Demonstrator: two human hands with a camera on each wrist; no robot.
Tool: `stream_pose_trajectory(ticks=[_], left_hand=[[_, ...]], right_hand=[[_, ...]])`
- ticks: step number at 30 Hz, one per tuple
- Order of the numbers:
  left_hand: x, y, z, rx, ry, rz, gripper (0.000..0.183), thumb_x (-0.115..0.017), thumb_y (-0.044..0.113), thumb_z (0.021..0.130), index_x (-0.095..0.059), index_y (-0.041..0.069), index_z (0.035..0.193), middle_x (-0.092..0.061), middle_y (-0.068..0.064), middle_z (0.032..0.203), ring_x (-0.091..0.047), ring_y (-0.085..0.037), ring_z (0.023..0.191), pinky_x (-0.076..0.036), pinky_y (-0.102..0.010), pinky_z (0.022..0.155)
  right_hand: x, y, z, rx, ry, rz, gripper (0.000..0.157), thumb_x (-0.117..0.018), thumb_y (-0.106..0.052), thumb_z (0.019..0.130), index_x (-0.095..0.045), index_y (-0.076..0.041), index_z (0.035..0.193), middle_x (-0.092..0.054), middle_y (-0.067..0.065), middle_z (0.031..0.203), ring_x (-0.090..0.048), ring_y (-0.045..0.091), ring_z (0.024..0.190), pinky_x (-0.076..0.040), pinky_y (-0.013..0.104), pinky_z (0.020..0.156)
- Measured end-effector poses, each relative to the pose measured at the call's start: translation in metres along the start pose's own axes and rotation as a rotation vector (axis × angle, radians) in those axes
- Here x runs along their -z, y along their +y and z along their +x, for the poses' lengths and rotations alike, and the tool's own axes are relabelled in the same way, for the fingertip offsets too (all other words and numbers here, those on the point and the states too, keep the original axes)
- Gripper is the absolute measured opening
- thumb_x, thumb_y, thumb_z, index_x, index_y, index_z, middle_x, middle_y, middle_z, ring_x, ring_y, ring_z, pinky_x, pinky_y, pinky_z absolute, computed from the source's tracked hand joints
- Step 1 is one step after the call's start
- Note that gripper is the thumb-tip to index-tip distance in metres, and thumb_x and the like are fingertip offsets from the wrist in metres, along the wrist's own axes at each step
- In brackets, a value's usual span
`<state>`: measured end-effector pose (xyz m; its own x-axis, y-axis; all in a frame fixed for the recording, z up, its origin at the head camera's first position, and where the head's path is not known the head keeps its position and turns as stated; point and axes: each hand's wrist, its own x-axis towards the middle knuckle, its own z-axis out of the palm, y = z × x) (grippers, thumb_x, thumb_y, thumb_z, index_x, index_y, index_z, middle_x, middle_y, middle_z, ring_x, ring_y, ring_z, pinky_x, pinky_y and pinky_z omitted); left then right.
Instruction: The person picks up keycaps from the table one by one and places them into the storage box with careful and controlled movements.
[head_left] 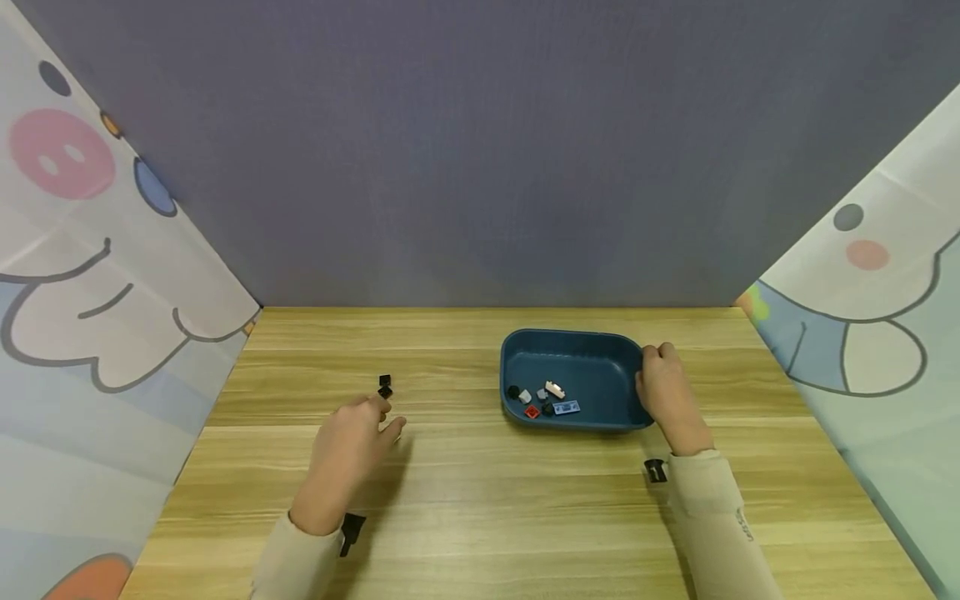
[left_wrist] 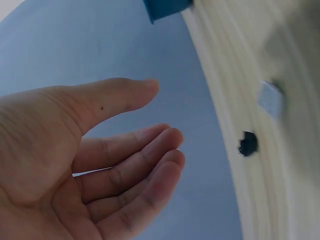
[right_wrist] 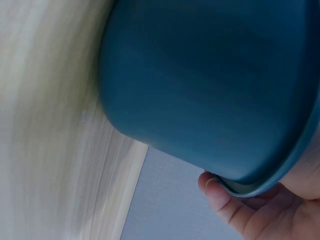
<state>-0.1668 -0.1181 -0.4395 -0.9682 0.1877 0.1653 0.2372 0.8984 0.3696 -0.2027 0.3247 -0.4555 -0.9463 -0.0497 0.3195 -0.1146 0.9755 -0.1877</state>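
Bin [head_left: 603, 379] is located right of centre on the surface [head_left: 450, 508], its right end gripped by the right hand [head_left: 663, 387]. In the right wrist view the rim is pinched between thumb and curled fingers. Whether the base is fully seated or slightly lifted cannot be told.

Contents, grouped in the near left part of the bin: red piece [head_left: 532, 412], blue tile [head_left: 566, 407], white piece [head_left: 555, 389], plus a few black, white and grey bits.

Left hand [head_left: 348, 437] is held above the surface, well apart from the bin. Thumb is spread away from the fingers, which are loosely bent and lie close together; nothing is seen between them. Just beyond the fingertips two black pieces [head_left: 385, 381] are noted, touching or nearly so. A pale tile [left_wrist: 271, 99] is shown on the surface in the left wrist view; in the head view it is largely hidden, if visible at all.

Step in hand (judged): small pieces are being handled one side while the bin is steadied on the other. Whether they are being gathered or laid out cannot be told. For a pick-up, the left hand would need to be lowered, and one piece pinched squarely without its neighbour being nudged.
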Motion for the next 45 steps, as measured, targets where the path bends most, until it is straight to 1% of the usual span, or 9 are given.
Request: stream_pose_trajectory(ticks=[3, 10, 13, 16, 19, 24, 31, 38, 45], left_hand=[[-0.001, -0.006, -0.004, 0.028, -0.028, -0.001, 0.027, -0.081, 0.021, 0.085, -0.073, -0.001, 0.099, -0.071, -0.013, 0.093, -0.069, -0.031, 0.076, -0.056, -0.043, 0.063], [-0.007, -0.015, -0.009, 0.054, -0.103, 0.006, 0.029, -0.078, 0.023, 0.088, -0.073, -0.004, 0.099, -0.07, -0.017, 0.093, -0.068, -0.036, 0.079, -0.056, -0.048, 0.067], [-0.012, -0.019, -0.01, 0.071, -0.141, -0.007, 0.029, -0.077, 0.023, 0.089, -0.072, -0.004, 0.097, -0.07, -0.016, 0.091, -0.068, -0.033, 0.077, -0.055, -0.048, 0.065], [-0.019, -0.023, -0.009, 0.08, -0.169, -0.013, 0.023, -0.077, 0.023, 0.088, -0.071, 0.0, 0.089, -0.067, -0.011, 0.082, -0.064, -0.026, 0.07, -0.053, -0.046, 0.061], [-0.026, -0.027, -0.008, 0.078, -0.184, 0.004, 0.021, -0.078, 0.022, 0.086, -0.068, 0.005, 0.081, -0.063, -0.007, 0.076, -0.061, -0.024, 0.067, -0.052, -0.045, 0.059], [-0.033, -0.03, -0.008, 0.076, -0.184, 0.023, 0.019, -0.079, 0.021, 0.085, -0.068, 0.006, 0.082, -0.062, -0.008, 0.077, -0.062, -0.026, 0.069, -0.051, -0.046, 0.059], [-0.033, -0.029, -0.01, 0.069, -0.187, 0.034, 0.015, -0.078, 0.017, 0.086, -0.07, 0.005, 0.086, -0.061, -0.007, 0.078, -0.06, -0.023, 0.068, -0.051, -0.043, 0.057], [-0.036, -0.03, -0.013, 0.056, -0.139, 0.036, 0.013, -0.078, 0.015, 0.085, -0.07, 0.007, 0.081, -0.062, -0.005, 0.075, -0.057, -0.02, 0.062, -0.05, -0.04, 0.054], [-0.036, -0.03, -0.013, 0.057, -0.131, 0.025, 0.018, -0.079, 0.019, 0.086, -0.068, 0.009, 0.076, -0.065, -0.004, 0.074, -0.053, -0.016, 0.06, -0.048, -0.038, 0.053]], right_hand=[[0.0, 0.0, 0.0, -0.005, 0.0, 0.001, 0.025, -0.064, 0.012, 0.085, -0.054, 0.023, 0.105, -0.049, 0.035, 0.094, -0.056, 0.046, 0.082, -0.053, 0.053, 0.069], [0.0, 0.0, 0.0, 0.0, 0.004, 0.004, 0.026, -0.064, 0.012, 0.085, -0.055, 0.024, 0.106, -0.049, 0.036, 0.095, -0.056, 0.047, 0.082, -0.053, 0.053, 0.069], [0.0, 0.0, 0.0, -0.004, -0.004, 0.007, 0.026, -0.064, 0.012, 0.085, -0.054, 0.024, 0.107, -0.049, 0.036, 0.095, -0.056, 0.047, 0.081, -0.053, 0.054, 0.069], [0.001, 0.0, 0.0, -0.006, -0.002, 0.009, 0.025, -0.063, 0.012, 0.085, -0.054, 0.024, 0.106, -0.048, 0.036, 0.096, -0.056, 0.048, 0.081, -0.052, 0.054, 0.069], [0.0, 0.001, 0.001, -0.003, 0.003, 0.005, 0.025, -0.063, 0.012, 0.086, -0.054, 0.023, 0.106, -0.049, 0.036, 0.095, -0.056, 0.048, 0.081, -0.052, 0.054, 0.069], [0.0, 0.001, 0.0, -0.006, -0.002, 0.007, 0.025, -0.063, 0.012, 0.085, -0.055, 0.023, 0.106, -0.049, 0.036, 0.095, -0.056, 0.047, 0.081, -0.052, 0.054, 0.069], [0.001, 0.001, 0.0, -0.008, -0.012, 0.003, 0.025, -0.063, 0.012, 0.086, -0.055, 0.024, 0.106, -0.049, 0.036, 0.095, -0.056, 0.047, 0.081, -0.053, 0.053, 0.069], [0.001, 0.0, 0.0, -0.01, -0.007, -0.002, 0.027, -0.065, 0.011, 0.086, -0.055, 0.023, 0.108, -0.05, 0.035, 0.096, -0.056, 0.046, 0.082, -0.053, 0.052, 0.07], [0.002, -0.001, 0.0, -0.012, -0.019, -0.005, 0.028, -0.065, 0.011, 0.086, -0.055, 0.024, 0.108, -0.05, 0.036, 0.095, -0.056, 0.046, 0.083, -0.053, 0.053, 0.071]])
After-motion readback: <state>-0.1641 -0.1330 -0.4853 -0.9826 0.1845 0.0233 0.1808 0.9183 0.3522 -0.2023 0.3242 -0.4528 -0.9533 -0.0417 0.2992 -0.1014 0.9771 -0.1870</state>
